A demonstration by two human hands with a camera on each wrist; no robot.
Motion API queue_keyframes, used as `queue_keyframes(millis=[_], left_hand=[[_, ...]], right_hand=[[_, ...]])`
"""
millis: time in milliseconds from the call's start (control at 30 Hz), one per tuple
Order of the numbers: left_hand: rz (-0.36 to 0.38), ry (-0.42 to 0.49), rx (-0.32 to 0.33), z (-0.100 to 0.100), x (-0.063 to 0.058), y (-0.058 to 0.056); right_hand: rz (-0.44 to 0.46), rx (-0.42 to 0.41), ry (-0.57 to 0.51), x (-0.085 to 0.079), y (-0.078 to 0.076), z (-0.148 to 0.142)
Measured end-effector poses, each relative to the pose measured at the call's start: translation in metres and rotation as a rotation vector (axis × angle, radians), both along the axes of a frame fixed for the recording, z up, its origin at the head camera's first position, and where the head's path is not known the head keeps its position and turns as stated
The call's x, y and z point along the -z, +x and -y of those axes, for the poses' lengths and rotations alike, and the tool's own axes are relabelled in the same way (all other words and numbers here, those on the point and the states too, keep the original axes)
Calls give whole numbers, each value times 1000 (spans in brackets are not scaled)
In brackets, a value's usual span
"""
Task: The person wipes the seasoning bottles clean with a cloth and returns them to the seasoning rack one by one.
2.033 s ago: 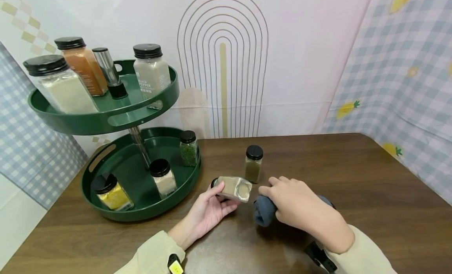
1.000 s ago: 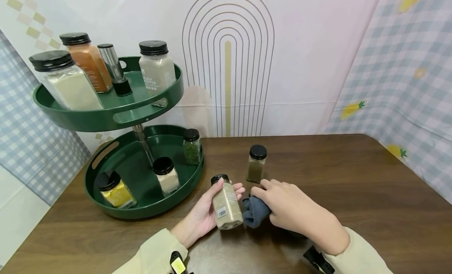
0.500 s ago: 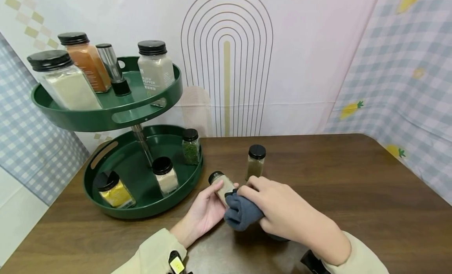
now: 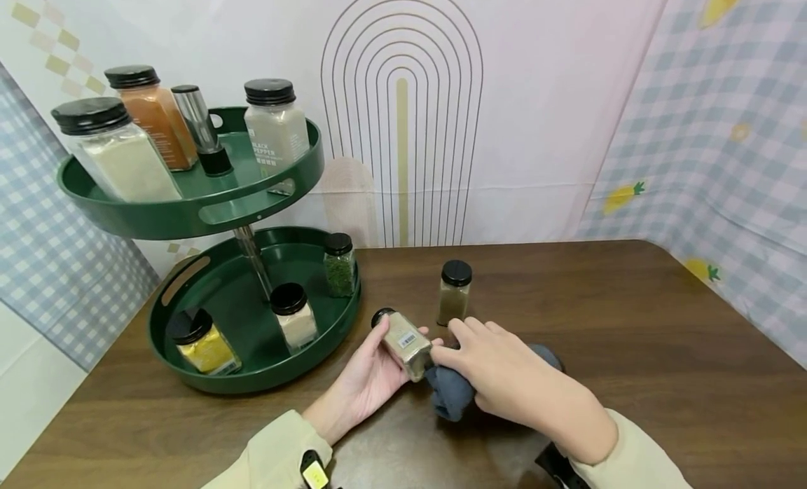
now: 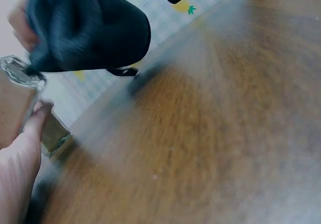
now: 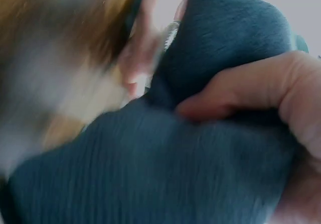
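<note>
Barcode label (image 4: 407,339), hidden a moment earlier, now exposed; upturned left hand (image 4: 370,378) grips the tilted spice jar (image 4: 400,335) above the table (image 4: 637,328); palm-down right hand (image 4: 504,366) clutches the blue-grey cloth (image 4: 450,394) at its base.

- A green two-tier rack (image 4: 151,221) rests on the brown surface (image 4: 630,321).
- The rack's upper tray holds a cream-powder jar (image 4: 129,168), an orange-powder jar (image 4: 157,125), a silver-and-black cylinder (image 4: 200,128) and a "BLACK PEPPER" jar (image 4: 276,135).
- Its lower tray (image 4: 236,317) holds a yellow jar (image 4: 208,349), a pale-powder jar (image 4: 296,324) and a green-flake jar (image 4: 340,273).
- Right of the rack stands a black-capped jar (image 4: 454,300).
- Behind the rack hangs a white backdrop (image 4: 536,111).
</note>
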State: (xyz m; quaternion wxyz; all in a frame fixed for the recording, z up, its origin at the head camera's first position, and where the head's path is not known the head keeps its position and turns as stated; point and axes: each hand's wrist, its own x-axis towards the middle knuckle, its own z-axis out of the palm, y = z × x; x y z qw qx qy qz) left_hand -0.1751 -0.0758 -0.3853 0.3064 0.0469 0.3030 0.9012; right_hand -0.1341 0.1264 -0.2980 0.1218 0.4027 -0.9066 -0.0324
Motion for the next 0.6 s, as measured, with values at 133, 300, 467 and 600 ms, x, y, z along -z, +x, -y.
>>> queue_keyframes(millis=[133,300,467,600], left_hand=[[1,19,26,-1,1,1],[-77,-41,-46,-3,2,5],[-247,-176,-219,-5,-1,6],[-368,-359,-357,-6,-10,4]], right_hand=[[32,167,66,7,-12,-8],[152,268,73,14,-25,-18],[389,253,-31,1,-23,-25],[331,161,-108,-9,-18,-21]])
